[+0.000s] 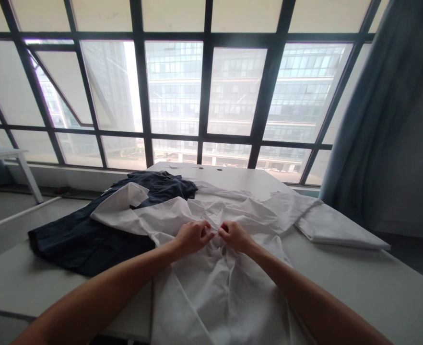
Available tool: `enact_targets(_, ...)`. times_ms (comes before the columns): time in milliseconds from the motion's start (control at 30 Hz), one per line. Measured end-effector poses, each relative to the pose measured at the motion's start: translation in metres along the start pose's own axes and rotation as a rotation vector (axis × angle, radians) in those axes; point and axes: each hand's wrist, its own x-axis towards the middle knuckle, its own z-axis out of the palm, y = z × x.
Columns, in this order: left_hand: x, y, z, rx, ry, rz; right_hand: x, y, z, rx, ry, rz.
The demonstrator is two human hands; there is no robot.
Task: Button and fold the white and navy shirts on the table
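Note:
A white shirt (pixel 197 292) lies spread over the table, its lower part reaching toward me and its sleeves out to both sides. Near its middle, my left hand (pixel 194 236) pinches the front fabric between thumb and fingers. My right hand (pixel 234 235) grips the cloth right beside it, the fingertips of both hands almost meeting. Folds gather in the fabric around and below the hands. Whatever small detail sits between the fingertips, such as a button, is too small to make out. The left sleeve in view rests over a dark navy garment (pixel 89 239).
A folded white cloth (pixel 337 225) lies on the white table (pixel 362 273) at the right. Large framed windows (pixel 175 91) stand behind, one pane tilted out. A blue curtain (pixel 373 120) hangs at the right. Another white table (pixel 3 152) stands at the far left.

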Motion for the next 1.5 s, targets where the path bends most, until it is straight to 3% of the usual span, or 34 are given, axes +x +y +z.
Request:
enact_targets(167, 0.002, 0.001, 0.005, 0.028, -0.045, 0.005, 0.0, 0.004, 0.004, 0.39, -0.141, 0.081)
enact_targets(333, 0.005, 0.003, 0.009, 0.187, -0.077, 0.043, -0.002, 0.003, 0.008, 0.498, -0.094, 0.016)
enact_targets(467, 0.006, 0.002, 0.012, 0.26, -0.082, 0.071, -0.002, 0.002, 0.008, 0.459, -0.044, 0.002)
enact_targets(633, 0.004, -0.002, 0.014, 0.247, -0.078, 0.114, -0.002, 0.007, 0.01, 0.432, -0.124, 0.071)
enact_targets(733, 0.003, -0.005, 0.015, 0.22, -0.062, 0.144, -0.001, 0.008, 0.011, 0.382, -0.108, 0.074)
enact_targets(967, 0.0, 0.001, 0.015, 0.147, -0.084, 0.334, 0.001, 0.004, 0.009, 0.009, -0.026, 0.007)
enact_targets(1067, -0.002, 0.003, 0.005, 0.171, -0.063, 0.318, 0.001, 0.006, -0.006, -0.189, 0.018, 0.03)
enact_targets(1267, 0.006, -0.018, -0.041, 0.296, 0.095, 0.028, 0.002, 0.034, -0.054, -0.441, 0.074, 0.219)
enact_targets(1333, 0.009, -0.029, -0.056, 0.326, 0.126, -0.02, 0.003, 0.045, -0.064, -0.424, 0.011, 0.266)
enact_targets(1433, 0.013, -0.043, -0.072, 0.321, 0.107, -0.051, 0.006, 0.062, -0.072, -0.208, -0.215, 0.289)
enact_targets(1500, 0.015, -0.054, -0.08, 0.306, 0.092, -0.074, 0.009, 0.077, -0.077, -0.099, -0.233, 0.248)
